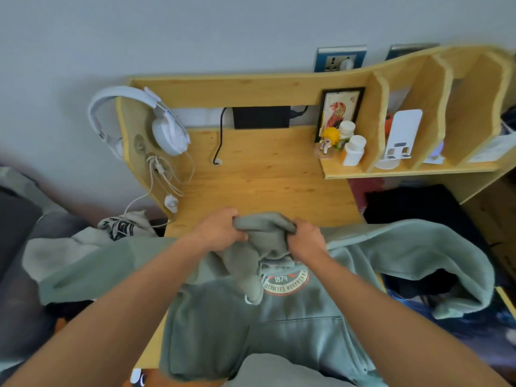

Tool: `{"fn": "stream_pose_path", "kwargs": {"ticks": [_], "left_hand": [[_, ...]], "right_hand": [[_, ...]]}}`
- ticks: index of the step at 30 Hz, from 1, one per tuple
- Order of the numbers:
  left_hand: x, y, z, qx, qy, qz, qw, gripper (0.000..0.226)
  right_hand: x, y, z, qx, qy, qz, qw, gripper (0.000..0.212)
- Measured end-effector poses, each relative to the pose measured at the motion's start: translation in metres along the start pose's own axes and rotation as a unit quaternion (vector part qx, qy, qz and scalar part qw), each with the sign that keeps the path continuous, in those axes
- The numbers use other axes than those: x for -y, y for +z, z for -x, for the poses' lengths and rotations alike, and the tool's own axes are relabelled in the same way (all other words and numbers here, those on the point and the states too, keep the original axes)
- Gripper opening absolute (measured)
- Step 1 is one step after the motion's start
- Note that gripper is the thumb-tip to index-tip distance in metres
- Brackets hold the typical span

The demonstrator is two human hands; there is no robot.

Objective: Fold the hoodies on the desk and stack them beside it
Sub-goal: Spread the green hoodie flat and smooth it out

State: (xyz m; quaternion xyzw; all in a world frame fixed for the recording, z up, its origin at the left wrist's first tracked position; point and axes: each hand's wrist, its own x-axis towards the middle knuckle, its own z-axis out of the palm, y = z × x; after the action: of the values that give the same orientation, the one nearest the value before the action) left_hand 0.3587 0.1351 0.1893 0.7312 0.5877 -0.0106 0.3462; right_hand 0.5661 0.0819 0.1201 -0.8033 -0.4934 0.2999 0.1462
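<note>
Head: both hands gripping hood.

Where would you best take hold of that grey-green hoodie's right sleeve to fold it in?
Probably near the cuff end of the right sleeve, coming from above. It drapes off the desk edge, bent over, so a grip there swings it across the hoodie. Both hands, left hand and right hand, now hold the hood.

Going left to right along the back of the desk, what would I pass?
White headphones → dangling black cable → black box → framed picture → yellow-haired figurine → white bottles → white stand.
</note>
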Motion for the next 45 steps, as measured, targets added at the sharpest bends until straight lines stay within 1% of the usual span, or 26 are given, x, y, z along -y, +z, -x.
{"fn": "stream_pose_path", "kwargs": {"ticks": [2,4,5,6,8,10,11,12,14,16,17,18,20,21,23,24,27,28,32,34,36,39,40,42,43,45], "left_hand": [[0.003,-0.013,0.013,0.14,-0.021,0.046,0.989,0.03],[0.007,-0.025,0.023,0.214,-0.024,0.061,0.975,0.034],[0.01,-0.029,0.022,0.204,-0.019,0.035,0.978,0.031],[0.01,-0.031,0.018,0.157,-0.018,0.007,0.987,0.026],[0.011,-0.03,0.008,-0.023,-0.039,0.01,0.999,0.021],[0.013,-0.025,-0.002,-0.183,-0.092,0.13,0.97,0.021],[0.013,-0.023,-0.003,-0.227,-0.112,0.185,0.949,0.02],[0.012,-0.02,-0.003,-0.246,-0.126,0.216,0.936,0.019],[0.009,-0.014,-0.001,-0.233,-0.139,0.23,0.934,0.017],[0.004,-0.006,0.004,-0.192,-0.155,0.255,0.935,0.016],[0.003,-0.004,0.005,-0.175,-0.165,0.277,0.93,0.017],[0.005,-0.001,0.004,-0.166,-0.173,0.308,0.921,0.017],[0.009,0.003,0.003,-0.16,-0.189,0.371,0.895,0.018],[0.011,0.002,0.002,-0.157,-0.196,0.395,0.884,0.017],[0.01,0.001,0.001,-0.145,-0.207,0.424,0.87,0.016],[0.007,0.0,0.002,-0.14,-0.21,0.436,0.864,0.016],[0.001,0.0,0.003,-0.132,-0.235,0.479,0.836,0.02],[0.001,0.001,0.003,-0.126,-0.244,0.494,0.825,0.021],[0.003,0.005,0.007,-0.109,-0.261,0.518,0.807,0.024],[0.007,0.006,0.008,-0.115,-0.253,0.51,0.814,0.024],[0.014,0.004,0.008,-0.13,-0.245,0.478,0.834,0.016],[0.022,-0.004,0.013,-0.127,-0.178,0.371,0.902,0.014],[0.021,-0.007,0.017,-0.112,-0.136,0.31,0.934,0.015],[0.01,-0.008,0.029,-0.08,-0.031,0.157,0.984,0.021],[0.004,-0.007,0.036,-0.08,0.035,0.099,0.991,0.026],[0.001,-0.003,0.052,-0.124,0.175,0.057,0.975,0.036]], "right_hand": [[0.001,-0.028,-0.007,-0.048,0.023,-0.069,0.996,0.029],[0.008,-0.061,-0.011,-0.075,0.017,-0.108,0.991,0.019],[0.013,-0.075,-0.011,-0.077,0.003,-0.098,0.992,0.016],[0.019,-0.087,-0.009,-0.078,-0.015,-0.077,0.994,0.015],[0.031,-0.098,0.001,-0.078,-0.061,-0.004,0.995,0.01],[0.037,-0.096,0.012,-0.03,-0.117,0.033,0.992,0.011],[0.037,-0.092,0.017,0.017,-0.128,0.02,0.991,0.015],[0.035,-0.089,0.023,0.069,-0.126,-0.024,0.989,0.017],[0.027,-0.086,0.032,0.159,-0.105,-0.144,0.971,0.012],[0.016,-0.086,0.041,0.252,-0.079,-0.272,0.925,0.021],[0.01,-0.084,0.044,0.279,-0.066,-0.328,0.9,0.026],[0.004,-0.08,0.046,0.276,-0.063,-0.339,0.897,0.027],[-0.009,-0.066,0.042,0.203,-0.101,-0.179,0.957,0.022],[-0.016,-0.055,0.04,0.185,-0.114,-0.091,0.972,0.019],[-0.025,-0.037,0.041,0.196,-0.119,-0.026,0.973,0.017],[-0.025,-0.029,0.043,0.193,-0.128,-0.017,0.973,0.025],[-0.014,-0.01,0.052,0.124,-0.17,0.034,0.977,0.051],[-0.008,-0.005,0.054,0.104,-0.177,0.056,0.977,0.053],[0.009,0.018,0.062,0.082,-0.163,0.124,0.975,0.029],[0.011,0.02,0.064,0.082,-0.128,0.102,0.983,0.025],[0.01,0.005,0.063,0.049,-0.082,0.073,0.993,0.017],[0.005,-0.038,0.052,-0.076,-0.055,0.032,0.995,0.006],[0.004,-0.055,0.047,-0.125,-0.049,-0.005,0.991,0.002],[0.008,-0.079,0.037,-0.225,-0.056,-0.077,0.97,0.011],[0.011,-0.086,0.033,-0.263,-0.066,-0.099,0.957,0.014],[0.015,-0.092,0.029,-0.309,-0.102,-0.094,0.941,0.017]]}}
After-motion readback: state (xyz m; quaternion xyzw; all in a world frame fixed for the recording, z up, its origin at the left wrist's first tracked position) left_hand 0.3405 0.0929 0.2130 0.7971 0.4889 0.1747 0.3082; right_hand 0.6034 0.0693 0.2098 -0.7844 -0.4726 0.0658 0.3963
